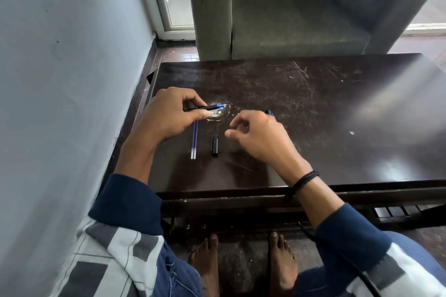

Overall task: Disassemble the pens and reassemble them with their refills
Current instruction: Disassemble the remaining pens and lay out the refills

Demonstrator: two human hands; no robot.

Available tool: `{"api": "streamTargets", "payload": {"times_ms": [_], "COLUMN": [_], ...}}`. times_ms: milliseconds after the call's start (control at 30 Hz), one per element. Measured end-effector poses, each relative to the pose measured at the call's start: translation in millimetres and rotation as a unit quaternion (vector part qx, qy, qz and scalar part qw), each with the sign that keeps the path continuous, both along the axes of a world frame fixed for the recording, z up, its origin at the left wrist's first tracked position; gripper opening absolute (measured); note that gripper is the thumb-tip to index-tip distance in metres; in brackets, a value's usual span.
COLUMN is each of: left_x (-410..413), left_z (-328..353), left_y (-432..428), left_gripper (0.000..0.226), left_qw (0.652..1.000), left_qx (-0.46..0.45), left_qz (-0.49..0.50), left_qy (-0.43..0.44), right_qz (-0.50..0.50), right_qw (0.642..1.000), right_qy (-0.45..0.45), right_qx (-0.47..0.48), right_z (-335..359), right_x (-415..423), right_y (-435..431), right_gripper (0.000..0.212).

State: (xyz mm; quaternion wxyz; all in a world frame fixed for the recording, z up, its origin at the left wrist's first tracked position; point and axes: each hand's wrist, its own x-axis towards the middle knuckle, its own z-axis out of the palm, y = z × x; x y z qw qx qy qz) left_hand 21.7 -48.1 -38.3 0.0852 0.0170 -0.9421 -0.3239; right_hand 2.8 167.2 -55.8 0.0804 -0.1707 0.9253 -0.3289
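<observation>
Two refills (194, 140), one cap (214, 145), one held pen (205, 108)

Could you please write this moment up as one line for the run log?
left hand: holds pen | right hand: empty, above table | refills, cap: lying loose between hands

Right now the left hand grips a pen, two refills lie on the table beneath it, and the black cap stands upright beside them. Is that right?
Not quite: the head view shows the black cap lying flat on the table, not upright. The left hand does grip a pen, and two refills lie beneath it.
</observation>
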Motion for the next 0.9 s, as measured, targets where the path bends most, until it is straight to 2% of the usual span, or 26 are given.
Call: {"api": "streamTargets", "payload": {"times_ms": [133, 200, 333, 467, 600, 900], "left_x": [0.1, 0.0, -1.1, -0.7, 0.1, 0.1], "left_z": [0.0, -0.7, -1.6, -1.0, -0.2, 0.1], "left_y": [0.7, 0.7, 0.0, 1.6, 3.4, 5.7], "left_gripper": [0.012, 0.011, 0.011, 0.012, 0.011, 0.011], "left_qw": [1.000, 1.000, 1.000, 1.000, 1.000, 1.000], "left_qx": [-0.001, -0.004, -0.006, -0.008, -0.014, -0.016], "left_qz": [0.012, 0.011, 0.012, 0.013, 0.013, 0.009], "left_qy": [0.006, 0.001, 0.000, 0.002, -0.002, -0.021], "right_qz": [0.118, 0.148, 0.123, 0.098, 0.146, 0.128], "right_qw": [0.989, 0.980, 0.980, 0.987, 0.980, 0.977], "right_qy": [0.033, 0.041, 0.041, 0.066, 0.052, 0.075], "right_qx": [0.087, 0.128, 0.148, 0.111, 0.121, 0.153], "right_z": [-12.0, -17.6, -22.1, -20.5, -23.5, -25.8], "right_x": [12.9, 16.8, 14.7, 17.7, 26.3, 26.5], "right_y": [-13.6, -16.8, -16.2, -18.0, -23.2, -22.5], "right_gripper": [0.037, 0.033, 0.017, 0.021, 0.033, 0.013]}}
